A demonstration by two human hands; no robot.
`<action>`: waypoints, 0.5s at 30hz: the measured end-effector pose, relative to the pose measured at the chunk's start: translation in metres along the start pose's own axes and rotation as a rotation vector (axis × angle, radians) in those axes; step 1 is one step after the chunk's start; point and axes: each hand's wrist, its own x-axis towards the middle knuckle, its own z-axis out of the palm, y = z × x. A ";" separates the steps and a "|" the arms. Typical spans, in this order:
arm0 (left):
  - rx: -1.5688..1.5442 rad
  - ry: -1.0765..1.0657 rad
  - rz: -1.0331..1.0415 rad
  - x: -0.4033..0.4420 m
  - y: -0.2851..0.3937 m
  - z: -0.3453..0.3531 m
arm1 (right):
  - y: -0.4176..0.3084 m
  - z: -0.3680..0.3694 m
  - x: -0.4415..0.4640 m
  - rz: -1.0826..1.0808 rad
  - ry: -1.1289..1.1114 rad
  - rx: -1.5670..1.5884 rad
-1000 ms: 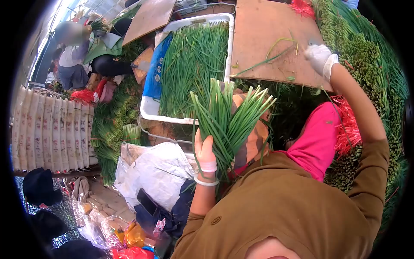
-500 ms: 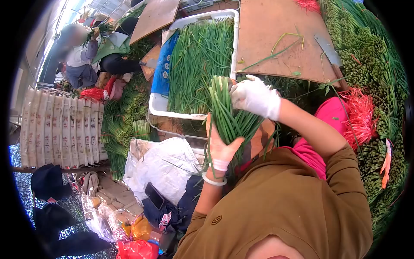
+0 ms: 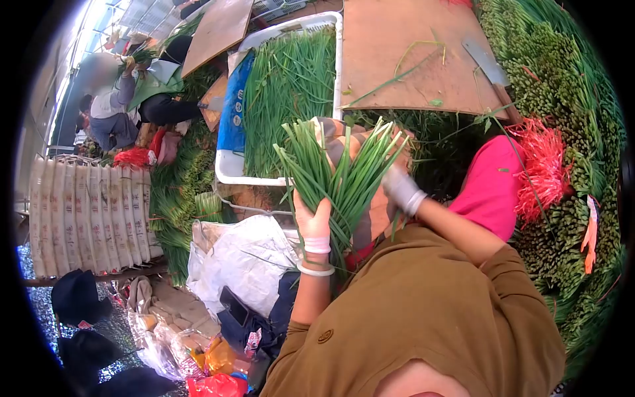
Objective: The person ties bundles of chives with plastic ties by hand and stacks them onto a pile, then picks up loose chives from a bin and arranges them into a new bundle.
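Observation:
My left hand (image 3: pixel 313 225), in a pale glove, is wrapped round a bunch of long green stalks (image 3: pixel 344 188), whose cut ends fan out in two clumps at the top. My gloved right hand (image 3: pixel 402 188) is beside the bunch on its right, blurred by motion, so its fingers cannot be made out. Behind the bunch is an orange and grey cloth (image 3: pixel 370 215). Beyond it, a white basket (image 3: pixel 230 167) holds many green stalks. A knife (image 3: pixel 486 61) lies on the brown board (image 3: pixel 410 33).
Red strings (image 3: pixel 539 172) hang at the right beside piled stalks (image 3: pixel 562 99). A white sack (image 3: pixel 241 258) and a phone (image 3: pixel 234 306) lie at the lower left. Stacked white crates (image 3: pixel 92 218) stand at the left. Another person (image 3: pixel 109 109) sits at the upper left.
My right hand left the knife by the board, came to the top of the bunch, then moved down to its right side. The bunch narrowed, then fanned out again in my left hand.

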 end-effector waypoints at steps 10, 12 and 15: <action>0.028 -0.004 0.016 -0.001 0.011 0.005 | -0.173 -0.114 -0.019 0.417 -1.209 -1.633; 0.047 -0.009 0.018 -0.003 0.015 0.006 | -0.148 -0.142 -0.006 0.166 -0.553 -1.307; 0.030 -0.003 0.016 -0.005 0.016 0.007 | -0.116 -0.116 0.027 0.359 -0.233 -0.202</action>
